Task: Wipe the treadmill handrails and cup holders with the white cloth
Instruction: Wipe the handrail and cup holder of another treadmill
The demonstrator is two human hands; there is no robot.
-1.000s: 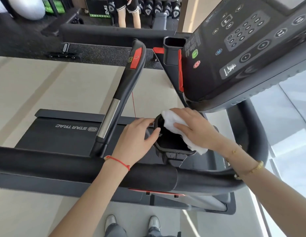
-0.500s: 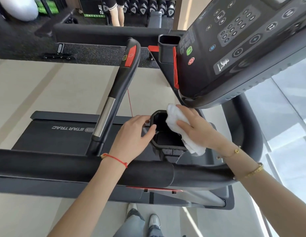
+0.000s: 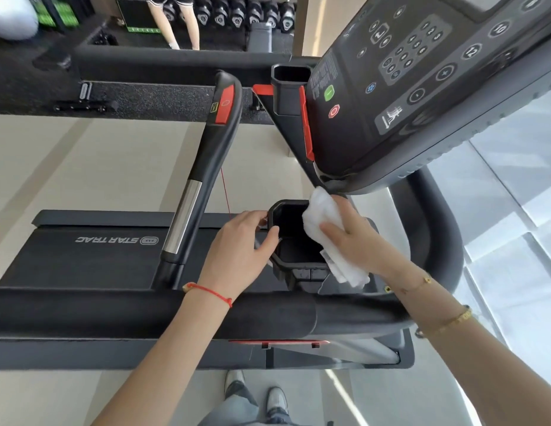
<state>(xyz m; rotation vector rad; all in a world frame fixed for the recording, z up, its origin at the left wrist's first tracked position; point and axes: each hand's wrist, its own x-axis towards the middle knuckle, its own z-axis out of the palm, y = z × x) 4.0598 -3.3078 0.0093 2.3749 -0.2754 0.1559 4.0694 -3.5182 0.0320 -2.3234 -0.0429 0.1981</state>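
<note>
A black cup holder (image 3: 291, 262) hangs below the treadmill console, just beyond the thick black handrail (image 3: 114, 312) that runs across the view. My left hand (image 3: 240, 250) grips the holder's left rim, thumb hooked over the edge. My right hand (image 3: 351, 235) presses the folded white cloth (image 3: 325, 216) against the holder's right rim and inner wall. The cloth's lower end hangs down past the rim. A second cup holder (image 3: 291, 84) sits farther away beside the console.
The console (image 3: 421, 87) with its buttons looms over the right side. A slanted grip bar (image 3: 203, 167) with a red button stands left of the holder. The treadmill belt (image 3: 83, 250) lies below. Someone's legs (image 3: 179, 23) and a dumbbell rack show at the back.
My right hand has slid the cloth from the holder's top opening up and over toward its right rim. My left hand keeps its grip on the left rim.
</note>
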